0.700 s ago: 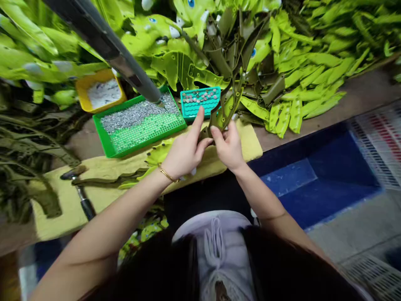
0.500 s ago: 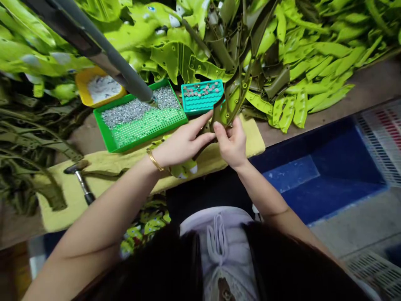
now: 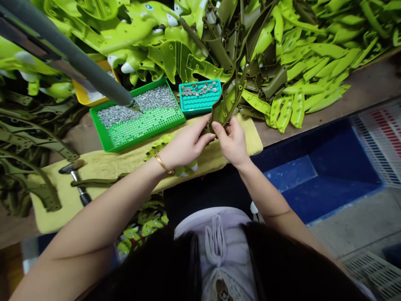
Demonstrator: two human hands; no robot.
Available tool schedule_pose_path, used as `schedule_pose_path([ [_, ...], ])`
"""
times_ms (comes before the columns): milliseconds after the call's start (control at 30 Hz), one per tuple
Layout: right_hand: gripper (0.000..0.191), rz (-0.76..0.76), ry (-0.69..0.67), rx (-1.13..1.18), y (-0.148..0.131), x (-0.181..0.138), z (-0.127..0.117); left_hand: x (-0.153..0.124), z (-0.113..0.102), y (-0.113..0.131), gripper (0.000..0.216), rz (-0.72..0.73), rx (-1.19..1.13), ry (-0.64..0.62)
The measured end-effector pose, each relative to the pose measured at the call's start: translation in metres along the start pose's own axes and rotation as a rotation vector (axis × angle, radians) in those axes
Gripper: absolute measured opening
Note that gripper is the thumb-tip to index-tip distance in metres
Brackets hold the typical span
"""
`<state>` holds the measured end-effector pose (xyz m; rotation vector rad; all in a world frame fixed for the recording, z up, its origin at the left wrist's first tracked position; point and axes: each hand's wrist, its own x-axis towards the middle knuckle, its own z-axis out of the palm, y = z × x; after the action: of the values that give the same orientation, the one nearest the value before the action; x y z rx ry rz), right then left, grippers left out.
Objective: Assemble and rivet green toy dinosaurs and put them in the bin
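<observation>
Head view: both hands meet at centre over the yellow cloth mat (image 3: pixel 247 144). Left hand (image 3: pixel 184 146) w/ thin gold bangle (image 3: pixel 163 164) pinches the lower end of an olive-green curved plastic shell piece w/ screw bosses (image 3: pixel 230 98); thumb and fingers closed on it. Right hand (image 3: pixel 233 144) clamps the same piece from 3 o'clock, fingertips touching the left's. The piece stands tilted up toward 12.

Vs 0.7 s ago: left index was raised, pointing at the small teal tray of metal bits (image 3: pixel 200 96); now it's curled down onto the piece, so grip looks firmer, both hands committed.

At 10 o'clock: green tray of silver screws (image 3: pixel 138 117), grey hanging tool barrel (image 3: pixel 75 62) tip over it. Hammer (image 3: pixel 77 182) at 9. Heap of lime-green plastic parts (image 3: pixel 313 54) at 1. Blue bin (image 3: pixel 326 175) at 3.
</observation>
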<state>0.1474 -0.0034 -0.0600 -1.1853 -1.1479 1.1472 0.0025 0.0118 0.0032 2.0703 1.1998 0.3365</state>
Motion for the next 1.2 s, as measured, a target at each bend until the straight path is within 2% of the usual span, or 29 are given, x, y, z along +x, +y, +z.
schedule_pose_path([
  [133,0.045,0.008,0.049,0.070,0.002,-0.001,0.011,0.006,-0.008,-0.004,0.056,0.026,-0.045,-0.035],
  [300,0.051,0.035,0.072,0.112,0.009,0.007,0.017,0.013,-0.022,-0.002,0.052,0.035,0.029,-0.051],
  [433,0.047,0.036,-0.023,0.015,0.011,0.018,0.015,0.011,-0.028,0.001,0.047,-0.009,0.097,-0.009],
  [533,0.049,0.010,-0.060,0.052,0.009,0.019,0.017,0.007,-0.022,-0.002,0.051,-0.045,0.104,0.031],
  [667,0.049,0.027,-0.025,0.107,0.004,0.015,0.018,0.004,-0.013,-0.009,0.055,-0.034,-0.034,0.057],
  [800,0.056,0.106,-0.152,0.062,0.009,0.025,-0.001,0.003,-0.021,-0.013,0.053,-0.087,-0.131,0.045],
  [900,0.057,0.171,-0.167,-0.111,0.014,0.038,-0.024,0.001,-0.029,-0.012,0.052,-0.160,-0.079,0.042],
  [1033,0.032,-0.053,-0.103,-0.525,0.007,0.049,-0.057,-0.010,-0.032,-0.017,0.053,-0.213,-0.022,-0.083],
  [1133,0.029,-0.207,0.053,-0.755,-0.001,0.058,-0.084,-0.020,-0.031,-0.027,0.058,-0.229,-0.004,-0.125],
  [1200,0.031,-0.224,0.156,-0.959,-0.003,0.066,-0.098,-0.025,-0.030,-0.034,0.059,-0.247,0.003,-0.152],
])
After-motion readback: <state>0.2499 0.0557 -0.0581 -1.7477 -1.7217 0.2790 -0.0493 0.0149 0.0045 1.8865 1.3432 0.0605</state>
